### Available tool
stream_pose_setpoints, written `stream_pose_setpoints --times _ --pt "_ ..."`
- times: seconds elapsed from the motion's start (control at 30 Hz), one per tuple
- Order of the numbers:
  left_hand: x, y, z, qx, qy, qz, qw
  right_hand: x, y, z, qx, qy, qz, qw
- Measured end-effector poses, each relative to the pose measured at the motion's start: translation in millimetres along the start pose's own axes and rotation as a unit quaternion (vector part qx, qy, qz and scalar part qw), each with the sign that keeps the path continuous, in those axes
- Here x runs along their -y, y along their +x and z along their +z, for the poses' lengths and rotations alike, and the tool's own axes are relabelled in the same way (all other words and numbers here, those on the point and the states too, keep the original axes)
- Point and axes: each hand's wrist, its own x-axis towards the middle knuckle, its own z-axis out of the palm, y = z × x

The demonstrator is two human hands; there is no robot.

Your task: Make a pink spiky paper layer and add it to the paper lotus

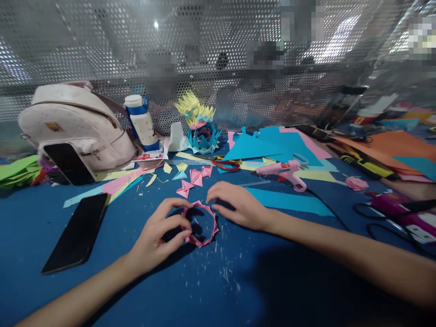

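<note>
A ring of folded pink paper (215, 227) lies on the blue table in front of me. My left hand (163, 229) has its fingers curled round the ring's left side, thumb and fingertips on the paper. Close to the ring's upper right, my right hand (238, 205) is bent with its fingers apart and nothing visible in it; whether a fingertip touches the ring I cannot tell. Just beyond are several loose folded pink pieces (196, 177). Farther back stands a blue folded-paper bowl (203, 141) with yellow spiky paper shapes (194, 109) above it.
A pink glue gun (282, 170) lies right of centre, its cord trailing right. Red-handled scissors (226, 165) and blue paper sheets (272, 147) lie behind. On the left are a phone (78, 234), another phone (70, 164), a backpack (78, 122) and a bottle (141, 122).
</note>
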Motion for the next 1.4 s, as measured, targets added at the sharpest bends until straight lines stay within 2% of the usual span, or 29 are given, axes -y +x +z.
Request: stream_pose_setpoints --times 0.13,0.3,0.47,0.53,0.63,0.7,0.8,1.0,1.23,1.4 --pt "-1 1 -0.2 -0.009 -0.013 0.010 1.000 -18 26 0 0.016 -0.010 0.049 0.999" --pt "-1 0 -1.4 -0.014 -0.027 0.005 1.000 -36 61 15 0.003 -0.034 0.070 0.997" --pt "-3 0 -3.4 -0.018 -0.050 -0.003 0.999 -42 80 29 0.050 -0.056 0.090 0.993" --pt "-3 0 -3.2 -0.037 -0.059 -0.014 0.997 -40 82 29 0.050 -0.056 0.091 0.993" --pt "3 2 -0.6 -0.098 -0.090 -0.059 0.989 -29 79 20 0.023 -0.037 0.072 0.996" --pt "10 4 2.2 -0.145 -0.131 -0.115 0.974 -18 76 12 0.003 -0.008 0.042 0.999" --pt "21 7 5.2 -0.189 -0.202 -0.181 0.944 -2 71 4 0.019 0.031 0.016 0.999" --pt "21 10 4.2 -0.164 -0.273 -0.197 0.927 21 67 9 0.063 0.034 0.027 0.997" --pt "21 11 4.3 -0.177 -0.275 -0.208 0.922 28 69 15 0.025 0.066 0.076 0.995" --pt "22 10 4.0 -0.166 -0.246 -0.212 0.931 27 70 15 0.029 0.133 0.075 0.988"
